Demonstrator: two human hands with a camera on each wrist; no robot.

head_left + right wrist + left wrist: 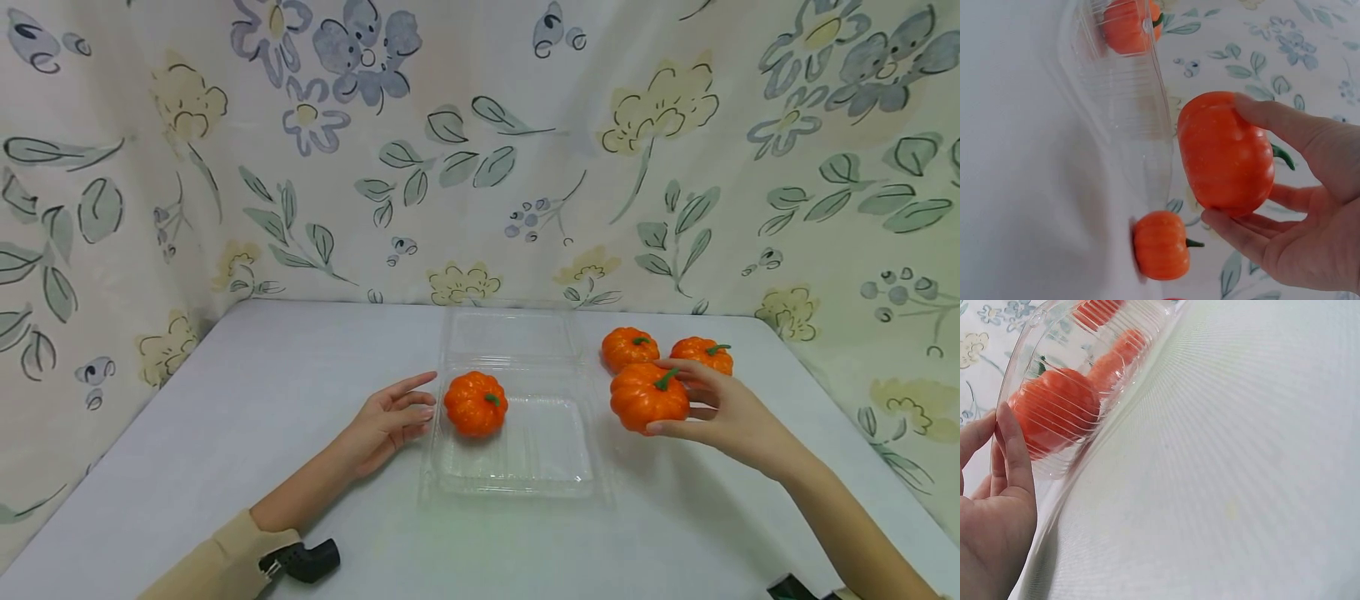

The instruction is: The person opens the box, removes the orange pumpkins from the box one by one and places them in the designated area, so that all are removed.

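Note:
In the head view my right hand (723, 417) grips an orange toy pumpkin (647, 398) with a green stem, to the right of a clear plastic box (525, 482). The right wrist view shows thumb and fingers on opposite sides of this pumpkin (1227, 155), which is held up off the table. Another pumpkin (476, 405) sits inside the box at its left side. My left hand (390, 425) is at the box's left edge, fingers extended, fingertips right at the clear wall (1030, 337) in the left wrist view.
Two more pumpkins, one at the back right (628, 348) and one beside it (701, 353), stand on the white table (315, 367). The box's lid (513, 335) lies folded back behind it. A flower-patterned curtain (480, 167) hangs around the table's far side.

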